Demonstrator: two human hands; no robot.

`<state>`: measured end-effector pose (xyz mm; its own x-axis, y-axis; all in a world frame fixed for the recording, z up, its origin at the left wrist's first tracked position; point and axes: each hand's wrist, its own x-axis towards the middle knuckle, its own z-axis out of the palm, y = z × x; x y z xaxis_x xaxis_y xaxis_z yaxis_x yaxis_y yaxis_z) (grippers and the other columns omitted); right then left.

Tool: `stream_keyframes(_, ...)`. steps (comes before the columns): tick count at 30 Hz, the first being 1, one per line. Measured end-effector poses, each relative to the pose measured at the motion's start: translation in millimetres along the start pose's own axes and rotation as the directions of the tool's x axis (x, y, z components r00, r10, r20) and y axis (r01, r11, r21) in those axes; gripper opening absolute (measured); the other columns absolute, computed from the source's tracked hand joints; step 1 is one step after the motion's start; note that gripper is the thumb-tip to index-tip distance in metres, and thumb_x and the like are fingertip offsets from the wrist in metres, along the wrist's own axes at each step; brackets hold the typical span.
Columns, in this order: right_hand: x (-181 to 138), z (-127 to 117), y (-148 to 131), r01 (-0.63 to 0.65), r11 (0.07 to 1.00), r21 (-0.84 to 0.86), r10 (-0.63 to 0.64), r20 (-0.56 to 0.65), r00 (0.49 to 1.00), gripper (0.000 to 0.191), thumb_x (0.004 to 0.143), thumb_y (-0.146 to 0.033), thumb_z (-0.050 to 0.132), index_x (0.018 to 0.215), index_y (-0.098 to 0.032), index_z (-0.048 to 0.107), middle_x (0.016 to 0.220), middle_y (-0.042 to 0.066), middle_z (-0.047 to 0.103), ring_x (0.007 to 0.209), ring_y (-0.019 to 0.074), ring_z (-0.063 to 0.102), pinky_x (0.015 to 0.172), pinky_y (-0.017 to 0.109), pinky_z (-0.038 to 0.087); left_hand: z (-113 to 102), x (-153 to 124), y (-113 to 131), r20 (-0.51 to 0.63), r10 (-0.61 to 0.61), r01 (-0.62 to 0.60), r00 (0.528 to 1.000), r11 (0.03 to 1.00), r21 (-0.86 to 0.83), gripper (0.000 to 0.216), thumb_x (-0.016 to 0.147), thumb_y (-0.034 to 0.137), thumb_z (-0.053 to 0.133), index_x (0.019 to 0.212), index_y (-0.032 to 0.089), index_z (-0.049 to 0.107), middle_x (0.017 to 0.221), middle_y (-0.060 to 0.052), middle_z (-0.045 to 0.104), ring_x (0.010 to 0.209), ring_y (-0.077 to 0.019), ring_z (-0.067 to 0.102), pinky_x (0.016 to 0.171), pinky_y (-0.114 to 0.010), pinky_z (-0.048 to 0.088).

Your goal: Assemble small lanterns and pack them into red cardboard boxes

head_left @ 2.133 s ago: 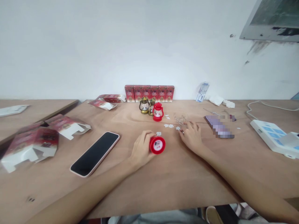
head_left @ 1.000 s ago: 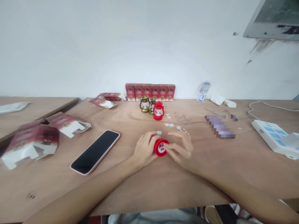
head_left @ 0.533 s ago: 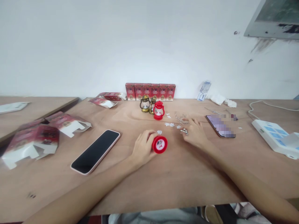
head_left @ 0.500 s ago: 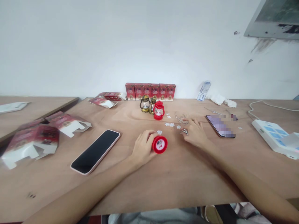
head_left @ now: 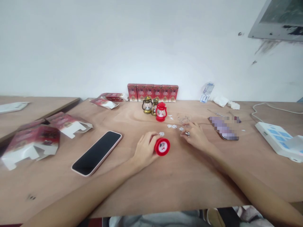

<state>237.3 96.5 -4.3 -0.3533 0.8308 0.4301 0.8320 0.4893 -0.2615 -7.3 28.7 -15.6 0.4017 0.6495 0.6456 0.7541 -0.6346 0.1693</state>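
My left hand is wrapped round a small red lantern, tipped so that its round base faces me. A white disc with a dark and red mark shows inside the red rim. To the right, my right hand is low over the table with its fingers apart, beside a few small shiny round pieces. Thin silver wire pieces lie just beyond its fingertips. Small white cut-outs are scattered between the hands. Another red lantern stands upright behind them, beside two bronze-coloured lanterns.
A row of red boxes stands against the wall. Opened red cartons lie at the left, near a black-screened phone. On the right are another phone, a white power strip, a clear bottle and crumpled tissue.
My right hand has shifted slightly left and drawn its fingers back over the small shiny pieces. My left hand keeps the red lantern in the same place.
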Motion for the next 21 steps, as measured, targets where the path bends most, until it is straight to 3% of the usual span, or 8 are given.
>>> stream_keyframes(3, -6, -2, -21, 0.134, 0.950, 0.281, -0.053, -0.280, 0.959, 0.007, 0.078, -0.024, 0.064, 0.071, -0.021, 0.066, 0.105, 0.007, 0.060, 0.100, 0.0229, 0.058, 0.088, 0.044, 0.046, 0, 0, 1, 0.015, -0.002, 0.002, 1.000, 1.000, 0.014, 0.036, 0.080, 0.034, 0.057, 0.110, 0.016, 0.049, 0.109, -0.012, 0.056, 0.101, -0.0243, 0.054, 0.080, -0.034, 0.043)
stream_keyframes(6, -20, -11, -50, 0.259, 0.911, 0.322, -0.103, -0.429, 0.897, 0.006, 0.081, -0.023, 0.062, 0.077, -0.022, 0.066, 0.107, 0.007, 0.059, 0.099, 0.0206, 0.059, 0.086, 0.040, 0.048, 2, 1, 2, 0.020, 0.016, -0.017, 1.000, 0.998, 0.055, 0.037, 0.080, 0.035, 0.057, 0.110, 0.015, 0.050, 0.109, -0.013, 0.058, 0.102, -0.0250, 0.054, 0.082, -0.036, 0.038)
stream_keyframes(10, -34, -19, -74, 0.442, 0.884, 0.151, -0.328, -0.472, 0.818, 0.009, 0.080, -0.015, 0.062, 0.084, -0.022, 0.065, 0.106, 0.010, 0.059, 0.095, 0.0209, 0.060, 0.081, 0.040, 0.048, 2, 1, 3, 0.017, 0.016, -0.017, 1.000, 0.996, 0.091, 0.036, 0.081, 0.038, 0.056, 0.109, 0.015, 0.051, 0.109, -0.013, 0.059, 0.101, -0.0251, 0.055, 0.083, -0.038, 0.032)
stream_keyframes(13, -36, -17, -76, 0.490, 0.869, 0.069, -0.396, -0.498, 0.771, 0.011, 0.077, -0.011, 0.064, 0.083, -0.021, 0.064, 0.102, 0.010, 0.061, 0.091, 0.0206, 0.060, 0.078, 0.039, 0.048, 2, 1, 4, 0.019, 0.032, -0.034, 0.999, 0.995, 0.092, 0.036, 0.082, 0.040, 0.054, 0.108, 0.015, 0.052, 0.109, -0.013, 0.060, 0.100, -0.0252, 0.055, 0.083, -0.038, 0.030)
stream_keyframes(18, -35, -10, -75, 0.480, 0.871, 0.105, -0.381, -0.472, 0.795, 0.010, 0.078, -0.011, 0.061, 0.079, -0.021, 0.060, 0.102, 0.010, 0.061, 0.090, 0.0201, 0.060, 0.078, 0.040, 0.047, 2, 1, 6, -0.018, 0.094, -0.091, 0.995, 0.990, 0.103, 0.034, 0.086, 0.041, 0.049, 0.107, 0.015, 0.052, 0.105, -0.013, 0.061, 0.094, -0.0237, 0.057, 0.082, -0.038, 0.030)
stream_keyframes(21, -36, -6, -75, 0.463, 0.859, 0.218, -0.336, -0.442, 0.832, 0.010, 0.079, -0.011, 0.060, 0.076, -0.020, 0.059, 0.102, 0.010, 0.060, 0.091, 0.0201, 0.061, 0.078, 0.040, 0.049, 2, 1, 7, -0.021, 0.111, -0.108, 0.994, 0.988, 0.108, 0.034, 0.087, 0.042, 0.047, 0.106, 0.015, 0.052, 0.104, -0.012, 0.062, 0.093, -0.0232, 0.057, 0.080, -0.038, 0.030)
